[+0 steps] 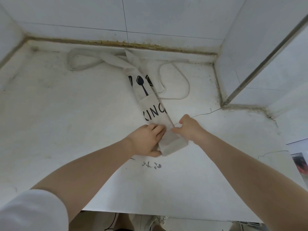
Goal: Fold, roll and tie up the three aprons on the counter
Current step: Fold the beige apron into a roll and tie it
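The left hand [146, 140] curls its fingers round the near end of the beige apron [150, 104], thumb under the first turn of the roll; the right hand [189, 129] pinches the opposite edge, likely to keep the roll square. The apron lies as one long folded strip on the white counter [66, 114] (only one apron shows). Two ties trail beyond: a wide neck loop [80, 61] and a thin cord [180, 75].

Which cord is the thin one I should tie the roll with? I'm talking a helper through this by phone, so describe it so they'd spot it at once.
Start at the white counter and find the long folded apron printed with a black spoon. Just right of that print, the thin cord lies in one open loop on the counter. Unlike the wide flat strap bunched at the apron's far left end, it is round and string-thin.
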Available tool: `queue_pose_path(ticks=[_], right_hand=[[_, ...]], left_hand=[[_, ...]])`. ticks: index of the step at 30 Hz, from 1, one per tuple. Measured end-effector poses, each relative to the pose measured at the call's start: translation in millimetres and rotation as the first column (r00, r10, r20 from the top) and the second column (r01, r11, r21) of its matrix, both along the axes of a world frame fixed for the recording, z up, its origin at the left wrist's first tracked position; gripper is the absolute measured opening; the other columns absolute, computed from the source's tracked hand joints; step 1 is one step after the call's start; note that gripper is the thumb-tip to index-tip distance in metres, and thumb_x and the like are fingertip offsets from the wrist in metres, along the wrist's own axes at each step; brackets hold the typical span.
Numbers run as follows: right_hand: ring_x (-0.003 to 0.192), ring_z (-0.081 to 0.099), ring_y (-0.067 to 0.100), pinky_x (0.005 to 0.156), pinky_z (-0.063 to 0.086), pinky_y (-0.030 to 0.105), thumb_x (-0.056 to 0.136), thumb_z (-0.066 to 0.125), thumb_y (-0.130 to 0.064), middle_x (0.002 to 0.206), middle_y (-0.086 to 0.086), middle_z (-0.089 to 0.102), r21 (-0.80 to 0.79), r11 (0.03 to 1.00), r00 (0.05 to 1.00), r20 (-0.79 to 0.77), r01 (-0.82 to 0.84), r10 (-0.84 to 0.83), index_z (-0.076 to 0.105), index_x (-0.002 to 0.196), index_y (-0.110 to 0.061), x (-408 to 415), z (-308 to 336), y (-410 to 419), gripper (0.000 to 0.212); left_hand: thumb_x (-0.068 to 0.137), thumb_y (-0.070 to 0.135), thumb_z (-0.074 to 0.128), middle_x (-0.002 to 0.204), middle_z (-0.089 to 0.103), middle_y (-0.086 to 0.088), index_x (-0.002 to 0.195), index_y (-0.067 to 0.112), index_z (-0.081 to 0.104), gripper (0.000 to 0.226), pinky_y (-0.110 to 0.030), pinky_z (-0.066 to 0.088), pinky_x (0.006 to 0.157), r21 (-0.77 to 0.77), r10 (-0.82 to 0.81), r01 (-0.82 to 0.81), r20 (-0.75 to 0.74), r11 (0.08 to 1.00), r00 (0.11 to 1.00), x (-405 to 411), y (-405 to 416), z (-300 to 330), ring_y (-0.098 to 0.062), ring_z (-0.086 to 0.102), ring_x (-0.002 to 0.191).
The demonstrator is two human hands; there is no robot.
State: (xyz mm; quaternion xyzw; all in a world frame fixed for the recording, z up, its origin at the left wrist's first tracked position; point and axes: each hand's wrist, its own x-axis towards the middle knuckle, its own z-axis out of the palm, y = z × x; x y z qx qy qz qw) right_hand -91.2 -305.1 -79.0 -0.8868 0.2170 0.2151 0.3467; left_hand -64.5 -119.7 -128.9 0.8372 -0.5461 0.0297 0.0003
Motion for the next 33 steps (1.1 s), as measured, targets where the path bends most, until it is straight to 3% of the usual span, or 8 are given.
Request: queue_pose_path(ticks=[4,10,14,19,23,28,30,33], right_hand=[[0.070,0.050,0.011,0.054,0.041,0.021,0.089,0.062,-0.024,0.083,-0.002,0.049,0.259,0.966,0.977,-0.209,0.021,0.035,0.041,0.117,-0.011,0.9,12.5,2.4,0.038],[0.076,0.048,0.012,0.059,0.038,0.025,0.090,0.058,-0.022,0.089,-0.003,0.050,0.260,0.965,0.996,-0.092,0.012,0.012,0.038,0.127,-0.022,3.1,1.4,6.2,0.043],[0.068,0.043,0.009,0.055,0.035,0.023,0.088,0.063,-0.015,0.082,-0.001,0.047,0.301,0.952,0.988,-0.156,0.062,-0.015,0.042,0.106,-0.015,9.6,4.9,7.3,0.028],[0.067,0.044,0.017,0.053,0.036,0.025,0.093,0.055,-0.025,0.083,0.005,0.046,0.380,0.909,0.978,-0.173,0.173,-0.114,0.040,0.105,-0.022,14.4,7.7,4.0,0.019],[0.050,0.044,0.017,0.046,0.032,0.022,0.097,0.038,-0.046,0.076,0.010,0.058,0.566,0.799,0.969,-0.231,0.204,-0.084,0.055,0.095,-0.016,24.2,15.8,-8.8,0.035],[0.050,0.043,0.012,0.047,0.029,0.020,0.089,0.060,-0.035,0.061,0.000,0.052,0.261,0.964,0.994,-0.082,-0.055,0.079,0.049,0.061,-0.016,36.1,6.6,0.9,0.035],[0.052,0.043,0.013,0.051,0.031,0.022,0.088,0.061,-0.040,0.057,-0.001,0.048,0.168,0.985,0.998,-0.032,-0.048,0.054,0.045,0.055,-0.015,42.3,-0.5,6.7,0.045],[0.051,0.037,0.014,0.049,0.026,0.025,0.087,0.062,-0.039,0.052,-0.001,0.037,0.098,0.991,0.995,-0.036,-0.091,0.095,0.037,0.050,-0.017,50.3,-4.8,15.8,0.050]], left_hand=[[0.075,0.060,0.038,0.108,0.062,-0.007,0.111,0.004,0.065,0.072,-0.025,0.053,0.061,-0.019,-0.031,0.032,0.022,0.999,0.999,-0.4,1.9,-5.3,-0.021,0.059,0.081],[0.068,0.066,0.048,0.136,0.047,-0.011,0.141,0.008,0.029,0.095,-0.033,0.055,0.082,-0.113,-0.047,0.036,-0.105,0.993,0.993,0.7,8.7,-4.3,-0.029,0.059,0.107],[0.065,0.072,0.041,0.111,0.061,-0.006,0.117,0.007,0.054,0.084,-0.032,0.057,0.074,-0.107,-0.010,0.006,-0.034,0.994,0.999,-9.5,2.5,-5.7,-0.028,0.063,0.093],[0.074,0.047,0.046,0.089,0.066,-0.008,0.106,0.005,0.063,0.055,-0.028,0.053,0.062,-0.158,0.118,-0.156,-0.226,0.975,0.967,-7.4,-6.9,1.2,-0.028,0.065,0.078],[0.097,0.033,0.041,0.080,0.058,-0.003,0.106,0.010,0.055,0.029,-0.030,0.038,0.065,-0.169,0.355,-0.601,-0.672,0.781,0.650,7.4,2.6,17.3,-0.025,0.056,0.074],[0.098,0.037,0.040,0.073,0.053,0.004,0.098,0.013,0.050,0.026,-0.029,0.039,0.068,-0.060,0.205,-0.787,-0.951,0.613,0.233,28.4,-0.5,23.4,-0.016,0.051,0.070],[0.099,0.039,0.037,0.072,0.053,0.008,0.088,0.019,0.050,0.026,-0.026,0.039,0.068,-0.042,0.233,-0.815,-0.949,0.578,0.214,33.8,-3.9,22.5,-0.016,0.051,0.074],[0.098,0.032,0.043,0.062,0.049,0.006,0.067,0.021,0.045,0.032,-0.024,0.036,0.057,-0.095,0.356,-0.843,-0.877,0.529,0.323,33.8,-6.7,23.1,-0.018,0.048,0.065]])
